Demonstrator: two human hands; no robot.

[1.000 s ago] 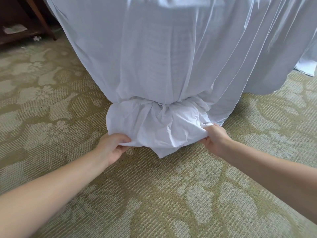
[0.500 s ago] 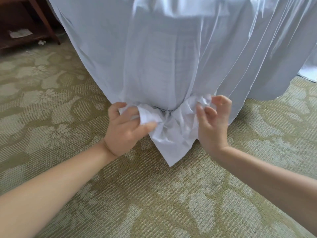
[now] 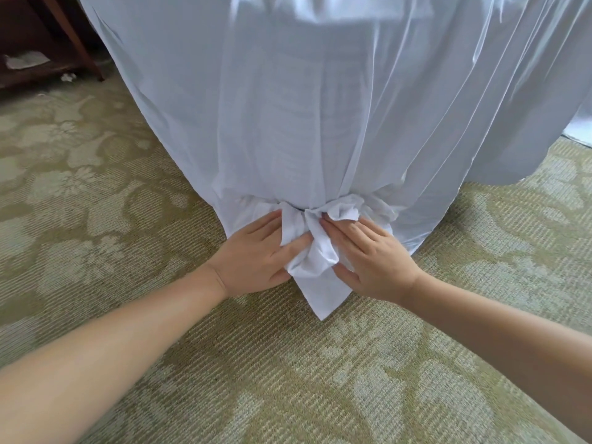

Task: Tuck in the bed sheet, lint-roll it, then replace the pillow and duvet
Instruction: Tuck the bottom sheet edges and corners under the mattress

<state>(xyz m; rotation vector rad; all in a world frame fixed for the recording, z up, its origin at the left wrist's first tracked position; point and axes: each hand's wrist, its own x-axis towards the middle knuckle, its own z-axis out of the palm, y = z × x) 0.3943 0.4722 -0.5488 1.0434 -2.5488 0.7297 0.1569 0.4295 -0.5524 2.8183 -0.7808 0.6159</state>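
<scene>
The white bed sheet (image 3: pixel 320 107) hangs over the corner of the bed down to the carpet. Its lower end is gathered into a crumpled bunch (image 3: pixel 315 251) with a pointed tail lying on the floor. My left hand (image 3: pixel 253 254) is against the left side of the bunch, a fold of sheet pinched between thumb and fingers. On the right side, my right hand (image 3: pixel 371 261) presses the bunch with straight, spread fingers toward the bed. The pillow, duvet and lint roller are out of view.
Green floral carpet (image 3: pixel 128 219) covers the floor all around. A dark wooden furniture piece with a slanted leg (image 3: pixel 73 43) stands at the top left, with paper (image 3: pixel 25 59) on its low shelf. More white cloth (image 3: pixel 579 136) touches the floor at the right edge.
Both hands have moved from the outer edges of the loose bunch in to its middle, gathering it tighter. They now push it against the base of the bed.
</scene>
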